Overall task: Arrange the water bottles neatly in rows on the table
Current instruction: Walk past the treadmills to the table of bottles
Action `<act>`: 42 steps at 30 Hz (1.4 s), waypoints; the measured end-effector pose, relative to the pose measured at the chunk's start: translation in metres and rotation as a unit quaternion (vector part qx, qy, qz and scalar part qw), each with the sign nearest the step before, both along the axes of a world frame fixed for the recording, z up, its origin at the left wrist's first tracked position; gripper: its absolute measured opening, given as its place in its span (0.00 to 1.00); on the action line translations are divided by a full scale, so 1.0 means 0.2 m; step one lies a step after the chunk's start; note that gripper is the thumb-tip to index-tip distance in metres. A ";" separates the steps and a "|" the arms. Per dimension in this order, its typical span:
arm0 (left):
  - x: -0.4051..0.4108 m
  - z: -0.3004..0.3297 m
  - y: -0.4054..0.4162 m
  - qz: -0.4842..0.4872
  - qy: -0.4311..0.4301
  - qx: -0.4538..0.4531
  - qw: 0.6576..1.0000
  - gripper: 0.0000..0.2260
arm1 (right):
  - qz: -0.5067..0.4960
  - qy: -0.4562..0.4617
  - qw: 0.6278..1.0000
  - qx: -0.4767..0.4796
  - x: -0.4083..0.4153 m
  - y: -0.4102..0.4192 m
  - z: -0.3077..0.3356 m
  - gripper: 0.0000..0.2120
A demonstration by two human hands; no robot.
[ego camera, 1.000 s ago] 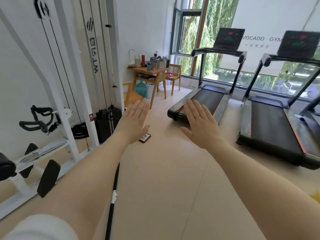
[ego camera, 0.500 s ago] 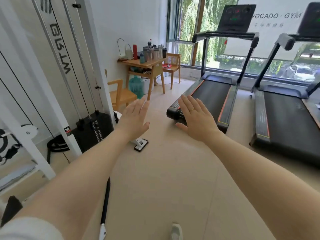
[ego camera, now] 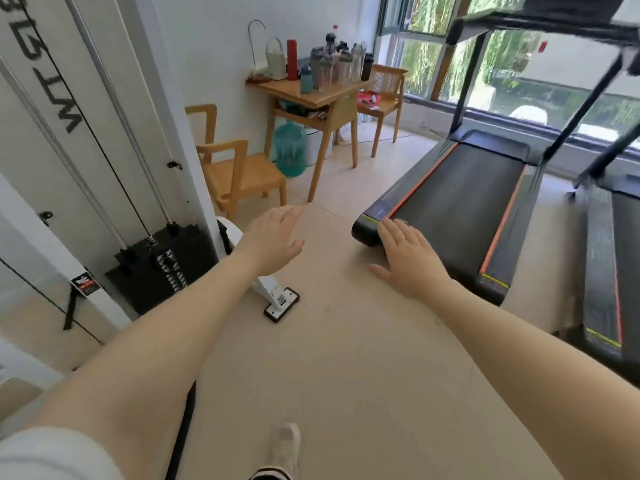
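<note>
The person's left hand point(ego camera: 273, 239) and right hand point(ego camera: 407, 259) stretch forward flat, fingers spread, holding nothing; the water bottles point(ego camera: 334, 65) crowd the far edge of the wooden table point(ego camera: 311, 95), well apart from both. They look like rigid, smooth plastic, probably top-heavy if full; each is best gripped around mid-body.

The person has walked forward: the wooden worktop point(ego camera: 313, 93) and its cluster of water bottles point(ego camera: 334, 65) now stand closer and larger in view. The cable machine's weight stack point(ego camera: 156, 268) has slid left, and a white shoe point(ego camera: 285, 448) has stepped in below
</note>
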State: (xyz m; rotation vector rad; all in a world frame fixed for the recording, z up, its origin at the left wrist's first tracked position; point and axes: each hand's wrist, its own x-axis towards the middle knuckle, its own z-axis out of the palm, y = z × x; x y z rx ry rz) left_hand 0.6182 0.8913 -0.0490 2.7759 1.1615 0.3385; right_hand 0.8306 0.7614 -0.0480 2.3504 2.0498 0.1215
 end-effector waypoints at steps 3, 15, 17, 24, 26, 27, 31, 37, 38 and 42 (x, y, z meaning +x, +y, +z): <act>0.11 -0.15 0.36 0.020 0.008 -0.044 0.999 0.26 | 0.066 -0.027 0.997 -0.036 0.12 0.38 -0.13 0.36; 0.90 0.06 2.02 0.006 0.029 -0.065 0.997 0.22 | 0.043 0.053 0.994 -0.090 0.78 2.03 -0.03 0.33; 1.12 0.07 2.22 -0.004 0.029 -0.081 0.996 0.22 | 0.038 0.067 0.993 -0.088 0.95 2.22 -0.02 0.32; 1.78 -0.15 2.96 -0.025 0.104 -0.127 0.986 0.19 | -0.024 0.094 0.984 -0.149 1.68 3.06 -0.14 0.28; 1.93 -0.11 3.19 0.001 0.118 -0.153 0.981 0.19 | -0.032 0.114 0.979 -0.164 1.87 3.32 -0.09 0.27; 2.00 -0.07 3.32 0.014 0.123 -0.149 0.981 0.19 | -0.028 0.118 0.979 -0.164 1.96 3.45 -0.06 0.26; 2.23 0.11 3.81 0.047 0.045 -0.110 0.992 0.18 | -0.038 0.167 0.980 -0.103 2.25 4.02 0.10 0.22; 2.43 -0.06 4.46 0.051 0.121 -0.130 0.983 0.19 | -0.021 0.225 0.961 -0.158 2.43 4.77 -0.10 0.17; 2.46 -0.09 4.60 0.057 0.124 -0.131 0.982 0.19 | -0.011 0.216 0.962 -0.169 2.47 4.90 -0.14 0.16; 2.59 -0.08 5.17 0.062 0.095 -0.114 0.987 0.19 | 0.009 0.189 0.966 -0.174 2.60 5.45 -0.13 0.15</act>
